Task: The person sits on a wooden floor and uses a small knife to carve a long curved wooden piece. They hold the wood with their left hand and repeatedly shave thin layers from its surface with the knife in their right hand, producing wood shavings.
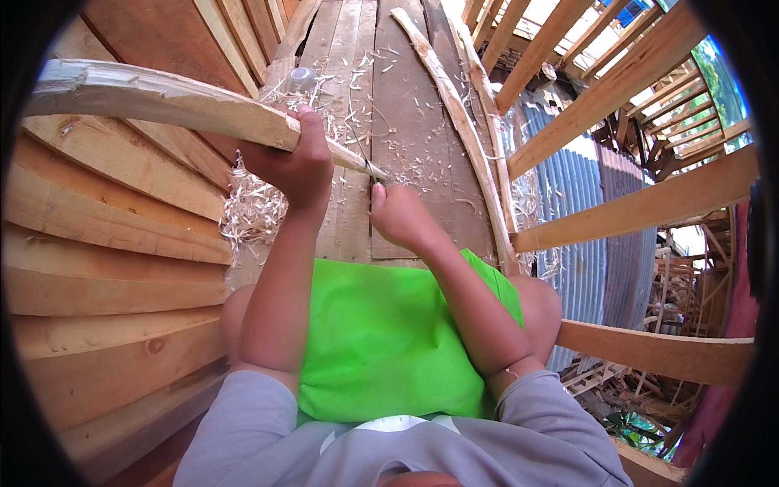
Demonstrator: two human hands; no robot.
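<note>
A long, pale, peeled wooden pole (178,101) slants from the far left down to a narrow tip near the middle of the view. My left hand (302,166) is wrapped around it, a little short of the tip, thumb on top. My right hand (399,215) is closed on a small knife (371,169); the handle is mostly hidden in the fist. The thin dark blade lies across the pole's tapered end. Beneath my forearms, a bright green cloth (385,333) covers my lap.
Wood shavings (251,207) lie heaped beside the left plank wall (122,288) and scattered over the board floor (434,211). A small clear cup (301,79) stands ahead. Two peeled poles (446,93) lie along the right edge, by a wooden railing (641,195) above corrugated metal sheets (568,211).
</note>
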